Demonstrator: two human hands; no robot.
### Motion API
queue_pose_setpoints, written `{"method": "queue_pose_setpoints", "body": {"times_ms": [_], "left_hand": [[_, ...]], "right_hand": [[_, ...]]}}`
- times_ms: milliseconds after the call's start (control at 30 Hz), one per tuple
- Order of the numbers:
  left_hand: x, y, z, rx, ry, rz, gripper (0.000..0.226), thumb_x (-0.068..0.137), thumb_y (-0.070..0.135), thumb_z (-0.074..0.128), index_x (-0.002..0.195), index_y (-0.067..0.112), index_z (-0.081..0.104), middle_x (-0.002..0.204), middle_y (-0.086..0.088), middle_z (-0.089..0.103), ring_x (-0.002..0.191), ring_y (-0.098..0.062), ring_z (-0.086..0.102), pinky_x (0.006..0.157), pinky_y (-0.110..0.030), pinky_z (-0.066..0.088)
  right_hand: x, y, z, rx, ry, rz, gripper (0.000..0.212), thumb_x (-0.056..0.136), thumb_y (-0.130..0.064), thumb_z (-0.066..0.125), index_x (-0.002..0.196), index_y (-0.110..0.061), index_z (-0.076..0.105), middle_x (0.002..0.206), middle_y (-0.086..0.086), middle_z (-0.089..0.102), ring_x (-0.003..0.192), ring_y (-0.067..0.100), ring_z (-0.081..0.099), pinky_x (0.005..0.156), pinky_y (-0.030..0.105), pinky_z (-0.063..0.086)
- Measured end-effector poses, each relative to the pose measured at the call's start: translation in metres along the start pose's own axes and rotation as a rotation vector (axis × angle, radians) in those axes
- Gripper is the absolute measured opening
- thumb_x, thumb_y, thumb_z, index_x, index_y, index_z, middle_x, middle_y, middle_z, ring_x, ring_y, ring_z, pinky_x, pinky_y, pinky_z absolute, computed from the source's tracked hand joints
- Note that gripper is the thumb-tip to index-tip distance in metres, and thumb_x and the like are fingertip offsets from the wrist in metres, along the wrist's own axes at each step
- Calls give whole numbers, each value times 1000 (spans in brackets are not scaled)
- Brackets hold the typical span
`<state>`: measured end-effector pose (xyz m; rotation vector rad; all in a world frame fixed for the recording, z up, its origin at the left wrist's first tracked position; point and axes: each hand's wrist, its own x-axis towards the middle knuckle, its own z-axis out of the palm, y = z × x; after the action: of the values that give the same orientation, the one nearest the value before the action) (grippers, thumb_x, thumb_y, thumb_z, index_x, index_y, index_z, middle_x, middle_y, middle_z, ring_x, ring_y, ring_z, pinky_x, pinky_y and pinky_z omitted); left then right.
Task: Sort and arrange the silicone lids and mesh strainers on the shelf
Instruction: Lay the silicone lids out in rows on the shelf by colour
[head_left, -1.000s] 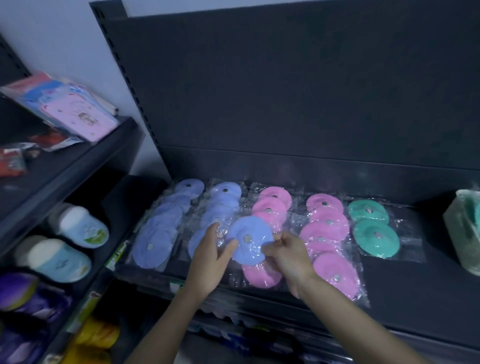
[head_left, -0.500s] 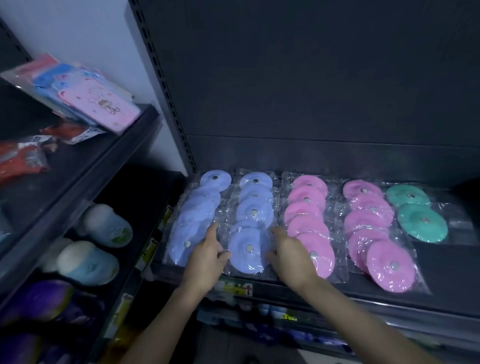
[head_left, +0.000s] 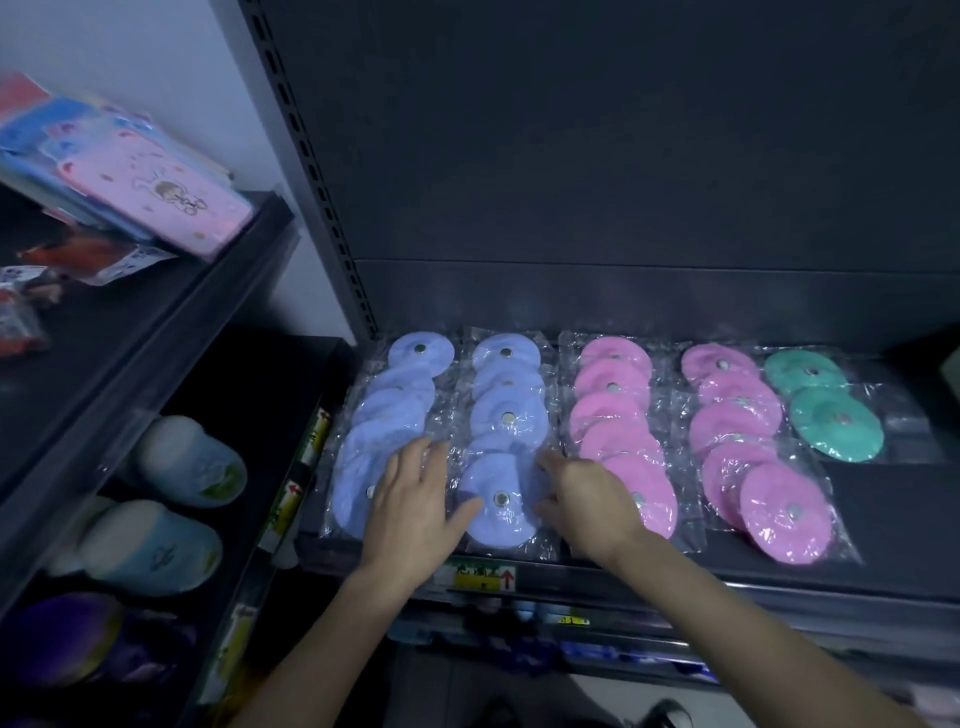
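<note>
A second ago I held the round blue silicone lid in its clear wrapper (head_left: 500, 501) up between both hands. I have since laid it on the dark shelf (head_left: 883, 530) at the 6 o'clock end of the second blue row (head_left: 509, 410). My left hand (head_left: 415, 506) has flattened out at its 9 o'clock, and my right hand (head_left: 584, 506) has let go and rests at its 3 o'clock.

The left hand (head_left: 410, 514) hides front blue lids (head_left: 349, 496); goods below (head_left: 524, 652) blurred, perhaps packets.
</note>
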<state>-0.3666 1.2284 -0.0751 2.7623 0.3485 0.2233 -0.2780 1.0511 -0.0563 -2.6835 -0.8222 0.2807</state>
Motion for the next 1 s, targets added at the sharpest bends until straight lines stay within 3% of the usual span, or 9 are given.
{"method": "queue_pose_setpoints", "body": {"times_ms": [100,167,233,300,367,567,700,767,1000], "left_hand": [[6,6,7,61,-158,142,89,80,74,21,151,19,19,160,-2,8,147,-21,1,120,-38,10],[9,8,14,128,-260,139,99,71,85,5,152,27,1,159,3,-13,144,-18,-22,119,-40,-8],[12,7,19,167,-288,93,99,68,87,5,150,33,-9,156,2,-22,141,-22,-28,115,-45,-18],[13,5,21,209,-333,55,96,66,83,7,147,36,-17,155,3,-25,141,-24,-29,113,-50,-19],[14,4,20,222,-360,46,95,66,82,7,145,37,-22,157,1,-23,142,-24,-28,113,-51,-19],[21,-4,12,197,-294,43,97,67,86,11,148,38,-13,158,2,-18,142,-18,-28,113,-49,-21],[30,-19,2,154,-222,-35,105,58,92,-5,148,39,-9,157,6,-20,141,-17,-29,114,-47,-19],[37,-28,-1,128,-210,-89,104,61,92,-1,149,37,-5,158,4,-19,141,-19,-29,115,-48,-17],[49,-45,3,165,-269,-161,101,62,88,-1,150,38,-4,159,-1,-18,143,-25,-24,115,-52,-10]], "right_hand": [[7,3,-7,1,64,-37,26,85,-25,58,102,-5,57,109,14,58,104,31,52,71,31,41],[13,8,-10,4,-3,-65,51,79,-38,67,117,-7,54,124,13,50,119,31,45,92,33,42],[15,10,-11,-113,-176,-109,87,74,-55,68,141,-11,35,149,13,29,141,28,22,114,40,23],[15,9,-10,-246,-285,-139,105,74,-62,65,151,-14,12,160,9,5,147,23,-3,120,43,1],[15,8,-6,-315,-316,-146,108,76,-62,63,152,-15,2,160,7,-6,147,22,-12,118,44,-8],[22,1,-3,-341,-298,-135,110,77,-63,61,151,-11,-1,160,9,-6,146,22,-13,117,43,-8],[27,-9,-12,-234,-266,-131,114,76,-70,56,151,-9,-5,158,9,-17,145,23,-18,119,40,-8],[36,-15,-14,-227,-249,-151,116,75,-72,55,151,-8,-6,157,11,-20,145,25,-20,119,40,-7],[58,-22,-4,-130,-403,-74,124,71,-72,60,150,-8,-12,156,15,-21,143,30,-23,117,38,-6]]}}
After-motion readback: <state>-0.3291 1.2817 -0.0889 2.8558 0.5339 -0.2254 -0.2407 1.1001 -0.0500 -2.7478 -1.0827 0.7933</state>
